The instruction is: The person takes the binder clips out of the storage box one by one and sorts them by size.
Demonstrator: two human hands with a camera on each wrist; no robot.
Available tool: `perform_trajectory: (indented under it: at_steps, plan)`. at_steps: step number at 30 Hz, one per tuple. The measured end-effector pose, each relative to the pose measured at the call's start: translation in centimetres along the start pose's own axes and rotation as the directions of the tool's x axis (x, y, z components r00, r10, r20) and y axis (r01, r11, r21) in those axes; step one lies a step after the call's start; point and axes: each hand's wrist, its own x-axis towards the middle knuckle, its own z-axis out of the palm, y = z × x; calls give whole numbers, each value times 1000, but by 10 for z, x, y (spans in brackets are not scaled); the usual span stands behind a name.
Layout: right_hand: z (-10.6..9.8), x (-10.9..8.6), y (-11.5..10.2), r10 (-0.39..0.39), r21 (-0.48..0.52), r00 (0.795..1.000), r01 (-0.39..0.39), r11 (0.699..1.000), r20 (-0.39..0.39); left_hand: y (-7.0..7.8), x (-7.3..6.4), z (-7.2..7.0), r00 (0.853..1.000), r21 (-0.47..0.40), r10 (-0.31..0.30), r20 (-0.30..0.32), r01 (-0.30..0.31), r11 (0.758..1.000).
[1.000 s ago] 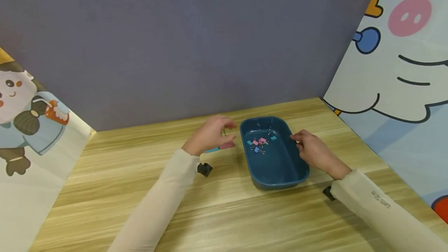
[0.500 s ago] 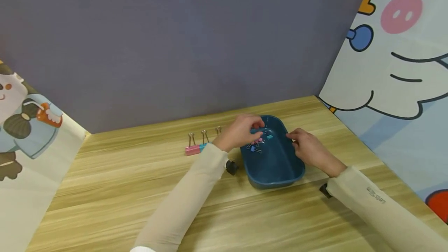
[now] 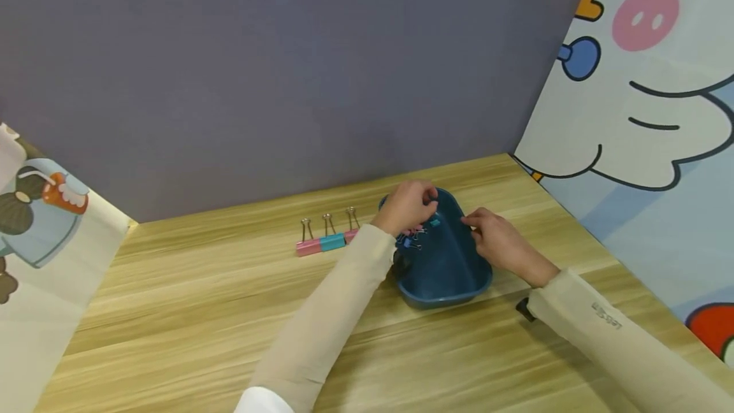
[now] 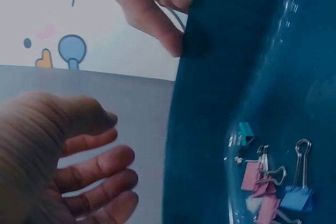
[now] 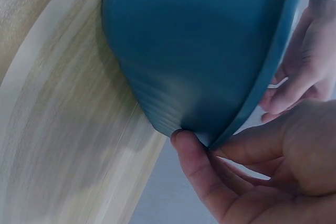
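A deep blue plastic bin (image 3: 440, 276) stands on the table. My right hand (image 3: 504, 244) pinches its right rim, thumb on one side and fingers on the other. Over the far left part of the bin hovers my left hand (image 3: 406, 206), fingers loosely bent and nothing visible between them. Small binder clips lie in the bin, among them a blue binder clip (image 4: 297, 199), a teal binder clip (image 4: 245, 134) and several pink ones. Left of the bin, larger binder clips stand in a row: a pink clip (image 3: 308, 247), a teal clip (image 3: 332, 242) and another pink clip (image 3: 351, 235), partly behind my left sleeve.
The wood-grain table (image 3: 201, 311) ends at a grey panel (image 3: 287, 81) behind. Cartoon-printed panels border it on the left and right. My left forearm (image 3: 327, 317) crosses in front of the bin's left side.
My left hand has moved right, from the row of large binder clips to above the bin, uncovering the row. My right hand keeps its hold on the rim. The head view has shifted slightly.
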Motion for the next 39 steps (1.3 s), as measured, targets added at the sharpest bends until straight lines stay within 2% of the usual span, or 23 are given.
perform_trajectory:
  at_steps: [5, 8, 12, 14, 22, 31, 36, 39]
  plan:
    - [0, 0, 0, 6, 13, 1000, -6, 1000, 9, -3, 8, 11, 996, 57, -85, 17, 84, 995]
    - [-1, 0, 0, 9, 19, 1000, -9, 1000, 8, -7, 12, 19, 990, 161, -132, 49, 122, 979]
    - [-1, 1, -1, 6, 15, 1000, -6, 1000, 4, -13, 14, 26, 980, 312, -162, 111, 121, 942]
    - [-1, 1, -1, 6, 10, 1000, -6, 1000, 3, -15, 13, 28, 976, 343, -167, 139, 110, 933]
    - [-2, 0, -1, 11, 15, 1000, -11, 1000, 4, -19, 11, 34, 963, 363, -202, 178, 126, 923]
    - [-3, -1, -2, 12, 24, 1000, -12, 1000, 0, -21, 13, 36, 962, 371, -200, 183, 121, 921]
    - [-2, -1, -2, 11, 20, 1000, -11, 1000, -3, -22, 15, 36, 971, 355, -176, 160, 110, 928]
    - [-2, -1, -2, 12, 22, 1000, -12, 1000, -2, -22, 17, 36, 977, 316, -139, 161, 83, 945]
